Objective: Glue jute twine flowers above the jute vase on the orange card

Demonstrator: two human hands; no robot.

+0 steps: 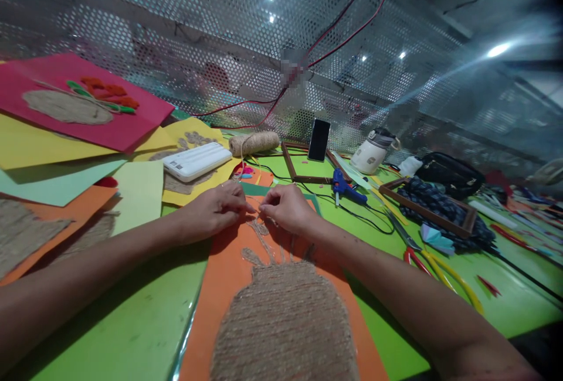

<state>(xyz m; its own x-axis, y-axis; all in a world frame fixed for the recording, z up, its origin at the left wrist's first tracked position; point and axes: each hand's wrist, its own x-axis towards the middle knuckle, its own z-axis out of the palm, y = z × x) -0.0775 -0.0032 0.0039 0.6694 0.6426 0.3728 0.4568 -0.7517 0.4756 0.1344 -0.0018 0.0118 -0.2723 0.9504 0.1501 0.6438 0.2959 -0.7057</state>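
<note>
An orange sheet of paper (pixel 200 334) lies in front of me, bearing a vase shape of wound jute twine (pixel 285 322). Thin twine stems and a small twine loop (pixel 258 227) rise above that shape. At the sheet's far end, my left hand (pixel 222 208) is closed, its fingertips pressing the jute twine down. Facing it, my right hand (pixel 288 210) pinches twine between thumb and index finger, almost touching the left fingertips. A loose strand runs from the twine spool (pixel 257 143) toward my left hand. The exact grip under the fingers is partly hidden.
Left are coloured sheets (pixel 83 161), a red one with twine art (pixel 145 114), and a white power bank (pixel 197 161). Right are a blue glue gun (pixel 347 187), scissors (pixel 433 264), wooden frames (pixel 431 208), a phone (pixel 319 139) and a white bottle (pixel 369 152).
</note>
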